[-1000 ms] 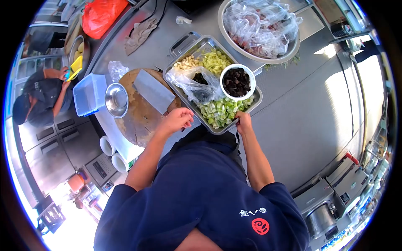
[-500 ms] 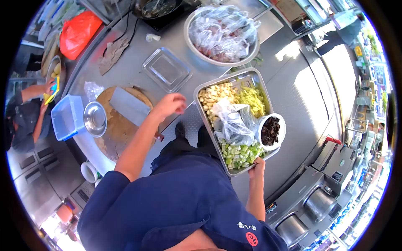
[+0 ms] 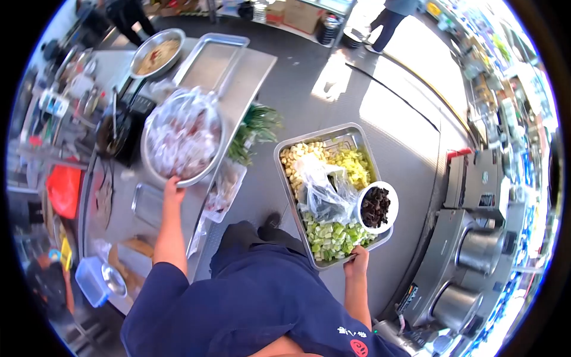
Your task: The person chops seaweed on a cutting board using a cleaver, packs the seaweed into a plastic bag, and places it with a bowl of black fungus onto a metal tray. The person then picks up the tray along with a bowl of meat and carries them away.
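Observation:
My right hand [image 3: 356,262] grips the near rim of a metal tray [image 3: 304,241], held up over the floor. In the tray lie pale chopped pieces [image 3: 292,157], yellow-green pieces [image 3: 351,163], a clear plastic bag [image 3: 326,189] and chopped green vegetables [image 3: 336,239]. A white bowl of dark pieces [image 3: 375,207] sits at its right side. My left hand [image 3: 174,185] is at the near rim of a large metal bowl [image 3: 222,146] on the counter, its fingers closed at the edge. Plastic bags [image 3: 183,132] with reddish contents fill that bowl.
Green leafy stalks [image 3: 254,132] hang beside the counter [image 3: 257,70]. A bowl of food [image 3: 157,55] and an empty tray [image 3: 208,65] lie farther back. The cleaver and board are partly covered by my arm. Steel pots [image 3: 480,250] stand right; people are at left and far back.
My view has turned right. My left hand has moved from near the chopping board to the large bowl's rim. The loaded tray, lifted off the counter side, stays in my right hand.

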`<state>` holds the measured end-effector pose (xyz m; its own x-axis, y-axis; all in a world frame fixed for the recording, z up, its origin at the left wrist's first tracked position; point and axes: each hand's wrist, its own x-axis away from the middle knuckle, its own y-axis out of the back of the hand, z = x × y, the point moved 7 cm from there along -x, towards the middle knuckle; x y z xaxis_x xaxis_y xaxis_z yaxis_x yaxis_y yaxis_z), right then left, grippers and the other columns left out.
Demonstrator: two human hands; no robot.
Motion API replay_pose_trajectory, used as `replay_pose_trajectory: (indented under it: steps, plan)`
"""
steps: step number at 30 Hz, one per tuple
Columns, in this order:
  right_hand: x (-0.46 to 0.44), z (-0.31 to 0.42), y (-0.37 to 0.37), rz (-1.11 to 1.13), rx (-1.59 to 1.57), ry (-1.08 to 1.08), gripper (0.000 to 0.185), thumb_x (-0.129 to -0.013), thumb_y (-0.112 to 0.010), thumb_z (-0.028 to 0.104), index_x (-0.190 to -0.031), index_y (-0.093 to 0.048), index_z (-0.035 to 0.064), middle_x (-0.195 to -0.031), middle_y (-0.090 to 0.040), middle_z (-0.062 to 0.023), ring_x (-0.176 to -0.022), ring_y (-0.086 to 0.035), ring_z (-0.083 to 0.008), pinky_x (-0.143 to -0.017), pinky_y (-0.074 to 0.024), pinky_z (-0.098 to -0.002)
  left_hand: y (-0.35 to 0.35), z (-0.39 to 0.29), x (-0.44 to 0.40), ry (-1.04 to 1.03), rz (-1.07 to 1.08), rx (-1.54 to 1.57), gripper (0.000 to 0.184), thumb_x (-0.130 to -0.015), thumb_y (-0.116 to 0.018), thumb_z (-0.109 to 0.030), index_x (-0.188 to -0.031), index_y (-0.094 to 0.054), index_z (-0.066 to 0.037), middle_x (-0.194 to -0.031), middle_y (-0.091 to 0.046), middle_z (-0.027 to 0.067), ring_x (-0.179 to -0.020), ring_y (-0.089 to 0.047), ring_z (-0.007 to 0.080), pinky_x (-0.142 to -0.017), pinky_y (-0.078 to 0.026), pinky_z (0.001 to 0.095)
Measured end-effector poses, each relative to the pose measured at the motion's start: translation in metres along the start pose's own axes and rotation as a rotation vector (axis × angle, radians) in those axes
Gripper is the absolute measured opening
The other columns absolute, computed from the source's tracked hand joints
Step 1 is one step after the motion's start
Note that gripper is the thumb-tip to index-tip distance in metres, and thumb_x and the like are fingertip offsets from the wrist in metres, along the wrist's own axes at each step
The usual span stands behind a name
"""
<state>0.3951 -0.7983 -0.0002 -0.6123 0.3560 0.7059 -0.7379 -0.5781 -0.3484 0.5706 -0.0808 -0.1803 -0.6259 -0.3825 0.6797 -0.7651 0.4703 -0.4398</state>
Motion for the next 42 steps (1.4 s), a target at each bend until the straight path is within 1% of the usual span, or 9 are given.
replay_pose_trajectory:
  steps: [3,6,9,11,16,19,30,33,42]
  plan:
    - [-0.027,0.042,-0.017,-0.130,-0.008,-0.002,0.008,-0.068,-0.052,-0.002,-0.071,-0.057,0.0044,-0.073,-0.055,-0.0045,-0.066,-0.055,-0.0199,-0.062,-0.0450,-0.0339,0.019,-0.004,-0.010,-0.068,-0.052,-0.060,0.027,-0.077,-0.060,0.004,-0.102,-0.063,-0.004,-0.087,-0.061,0.0071,-0.080,-0.062,0.0214,-0.067,-0.053,0.0356]
    - [-0.061,0.091,-0.056,-0.195,-0.032,0.018,0.008,-0.069,-0.051,0.000,-0.072,-0.053,0.0075,-0.069,-0.053,-0.0014,-0.060,-0.052,-0.0173,-0.058,-0.0443,-0.0313,-0.002,0.001,0.023,-0.118,-0.068,-0.092,0.028,-0.078,-0.058,0.002,-0.106,-0.063,-0.002,-0.091,-0.062,0.0075,-0.080,-0.063,0.0209,-0.071,-0.055,0.0349]
    - [-0.122,0.127,-0.068,-0.175,-0.116,0.062,0.013,-0.069,-0.053,-0.001,-0.065,-0.051,0.0110,-0.065,-0.050,0.0004,-0.053,-0.047,-0.0150,-0.050,-0.0358,-0.0305,-0.032,0.009,0.085,-0.089,-0.027,-0.118,0.055,-0.077,-0.055,0.002,-0.132,-0.061,0.000,-0.092,-0.060,0.0050,-0.083,-0.062,0.0173,-0.077,-0.056,0.0357]
    - [-0.150,0.149,-0.087,-0.226,-0.176,0.068,0.012,-0.069,-0.053,0.000,-0.065,-0.051,0.0115,-0.065,-0.050,0.0009,-0.052,-0.046,-0.0153,-0.048,-0.0353,-0.0305,-0.050,0.011,0.117,0.002,-0.206,-0.159,0.051,-0.076,-0.056,0.002,-0.127,-0.062,0.000,-0.102,-0.063,0.0091,-0.092,-0.063,0.0233,-0.087,-0.056,0.0396]
    - [-0.205,0.234,-0.118,-0.238,-0.259,0.102,0.010,-0.068,-0.052,0.000,-0.073,-0.057,0.0072,-0.072,-0.057,-0.0028,-0.064,-0.057,-0.0204,-0.059,-0.0481,-0.0336,-0.256,0.058,0.151,0.224,-0.060,-0.232,0.042,-0.076,-0.057,0.001,-0.118,-0.058,0.006,-0.113,-0.063,0.0169,-0.105,-0.063,0.0335,-0.096,-0.054,0.0489]
    - [-0.235,0.283,-0.122,-0.214,-0.371,0.176,0.030,-0.068,-0.049,-0.001,-0.095,-0.062,-0.0028,-0.097,-0.066,-0.0117,-0.091,-0.067,-0.0294,-0.090,-0.0562,-0.0432,-0.377,0.103,0.126,0.285,0.081,-0.307,0.046,-0.077,-0.058,0.001,-0.122,-0.055,0.007,-0.116,-0.062,0.0183,-0.107,-0.063,0.0348,-0.098,-0.053,0.0499]
    - [-0.368,0.498,-0.077,-0.356,-0.566,0.377,0.027,-0.068,-0.046,-0.001,-0.091,-0.062,-0.0027,-0.101,-0.066,-0.0138,-0.095,-0.067,-0.0290,-0.091,-0.0559,-0.0423,-0.813,0.328,0.076,0.326,0.393,-0.410,0.050,-0.080,-0.057,-0.002,-0.129,-0.052,0.007,-0.122,-0.063,0.0175,-0.114,-0.061,0.0336,-0.107,-0.046,0.0495]
    - [-0.399,0.534,-0.011,-0.253,-0.494,0.327,0.022,-0.071,-0.049,0.001,-0.087,-0.063,-0.0020,-0.092,-0.067,-0.0117,-0.088,-0.068,-0.0274,-0.084,-0.0563,-0.0415,-0.859,0.352,0.107,0.288,0.385,-0.372,0.030,-0.080,-0.058,0.001,-0.110,-0.057,0.003,-0.110,-0.064,0.0138,-0.109,-0.063,0.0308,-0.105,-0.048,0.0479]
    - [-0.593,0.748,-0.017,-0.303,-0.601,0.301,0.028,-0.070,-0.049,-0.001,-0.095,-0.061,-0.0024,-0.091,-0.066,-0.0101,-0.085,-0.066,-0.0276,-0.081,-0.0563,-0.0422,-1.103,0.498,0.081,0.255,0.361,-0.467,0.035,-0.081,-0.058,0.000,-0.116,-0.057,0.006,-0.110,-0.065,0.0145,-0.103,-0.065,0.0302,-0.095,-0.054,0.0442]
